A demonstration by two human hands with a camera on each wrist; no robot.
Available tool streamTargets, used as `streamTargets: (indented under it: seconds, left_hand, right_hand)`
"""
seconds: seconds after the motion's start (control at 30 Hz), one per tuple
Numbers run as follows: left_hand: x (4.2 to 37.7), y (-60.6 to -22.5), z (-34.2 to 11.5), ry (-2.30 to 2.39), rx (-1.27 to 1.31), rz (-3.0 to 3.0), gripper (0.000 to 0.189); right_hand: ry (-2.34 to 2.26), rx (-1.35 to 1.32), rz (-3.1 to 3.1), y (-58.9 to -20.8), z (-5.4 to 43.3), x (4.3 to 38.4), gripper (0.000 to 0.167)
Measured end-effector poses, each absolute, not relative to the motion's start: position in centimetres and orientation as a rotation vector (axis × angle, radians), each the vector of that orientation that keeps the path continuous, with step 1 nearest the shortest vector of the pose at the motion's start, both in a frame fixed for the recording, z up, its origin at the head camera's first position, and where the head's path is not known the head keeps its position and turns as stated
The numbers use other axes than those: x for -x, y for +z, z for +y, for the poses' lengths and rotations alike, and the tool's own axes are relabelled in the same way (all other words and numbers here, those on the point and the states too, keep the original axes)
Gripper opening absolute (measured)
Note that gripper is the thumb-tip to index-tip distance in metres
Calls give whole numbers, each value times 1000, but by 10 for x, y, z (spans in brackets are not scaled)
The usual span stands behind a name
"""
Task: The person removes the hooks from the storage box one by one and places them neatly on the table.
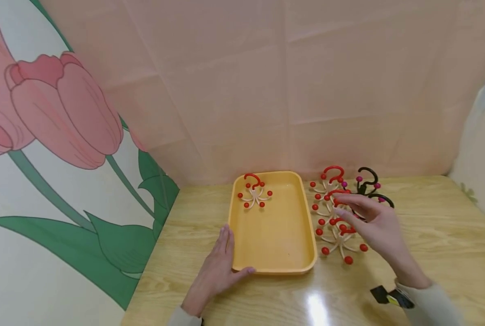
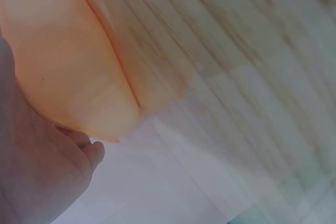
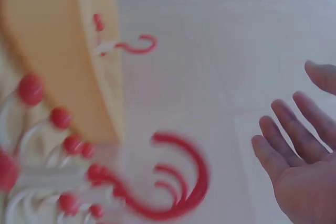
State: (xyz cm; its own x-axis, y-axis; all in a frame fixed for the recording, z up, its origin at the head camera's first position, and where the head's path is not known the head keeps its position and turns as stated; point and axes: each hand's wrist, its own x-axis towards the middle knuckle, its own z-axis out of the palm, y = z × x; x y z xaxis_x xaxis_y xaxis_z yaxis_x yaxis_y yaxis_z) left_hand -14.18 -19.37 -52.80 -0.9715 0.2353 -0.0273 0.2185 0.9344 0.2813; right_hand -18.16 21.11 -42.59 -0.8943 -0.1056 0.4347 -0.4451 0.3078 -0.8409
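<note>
My left hand [image 1: 218, 267] lies with straight fingers along the left front corner of a yellow tray [image 1: 279, 235], thumb at the near rim. In the left wrist view its fingertips touch the tray's edge. One white octopus-shaped hanger [image 1: 254, 194] with a red hook and red ball tips sits at the tray's far left. My right hand [image 1: 374, 224] hovers over a cluster of similar hangers right of the tray, thumb and fingers apart. The nearest red-tipped hanger [image 1: 340, 242] stands under it; its row shows large in the right wrist view, apart from the fingers.
Black hangers [image 1: 363, 186] with magenta tips stand behind the right hand, partly hidden. A pink cloth [image 1: 226, 90] hangs behind the wooden table [image 1: 438, 235]. At left is a wall panel with painted tulips [image 1: 63, 108].
</note>
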Motion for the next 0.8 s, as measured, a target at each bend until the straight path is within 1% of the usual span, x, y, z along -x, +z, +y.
streamTargets:
  seconds: [0.13, 0.3, 0.4, 0.57, 0.8]
  left_hand:
    - [141, -527, -194, 430, -360, 3040, 128]
    - [140, -527, -192, 436, -350, 3038, 128]
    - [139, -528, -192, 453, -349, 3034, 129]
    - [138, -528, -192, 447, -346, 3034, 129]
    - [139, -529, -193, 458, -357, 3048, 127]
  right_hand:
    - [1659, -574, -2275, -411, 189, 185, 30]
    - [1636, -554, -2326, -405, 166, 201, 27]
    - [1601, -524, -2372, -403, 150, 217, 27]
    - [1636, -522, -2427, -400, 123, 249, 32]
    - [1655, -564, -2553, -408, 94, 288, 32]
